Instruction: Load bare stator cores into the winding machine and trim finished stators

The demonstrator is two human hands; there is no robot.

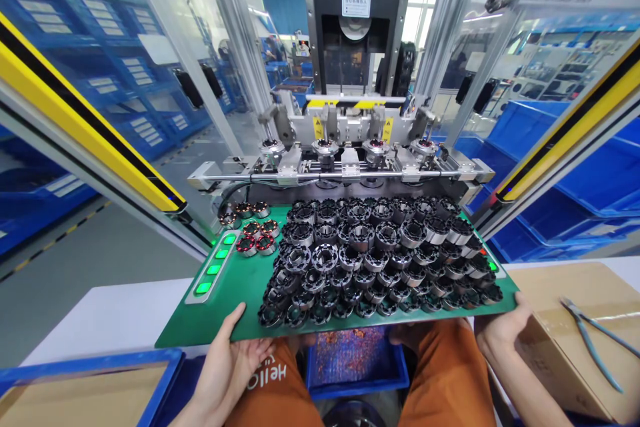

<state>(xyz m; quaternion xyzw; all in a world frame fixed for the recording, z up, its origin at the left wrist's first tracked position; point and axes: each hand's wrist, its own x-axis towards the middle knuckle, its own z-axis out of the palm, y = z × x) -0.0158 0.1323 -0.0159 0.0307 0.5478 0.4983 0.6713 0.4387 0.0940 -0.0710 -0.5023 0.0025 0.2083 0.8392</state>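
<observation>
A green board (200, 323) spans the space before me, loaded with stacked rows of dark metal stator cores (325, 257). At its front left edge is my left hand (240, 350), thumb on top and fingers curled underneath. My right hand (503, 328) grips the front right corner, its fingers partly hidden below. Several stators wound with copper wire (257, 238) stand in a small group at the board's left. Beside them, a panel with green lit buttons (215, 268) runs along the left side.
Behind the board stands a winding machine with several round fixtures (326, 152) on a metal rail (340, 175). Yellow guard posts (90, 117) flank it. Pliers (590, 340) lie on a cardboard box (550, 347) at right. Below is a blue bin (357, 383) with copper-coloured scraps.
</observation>
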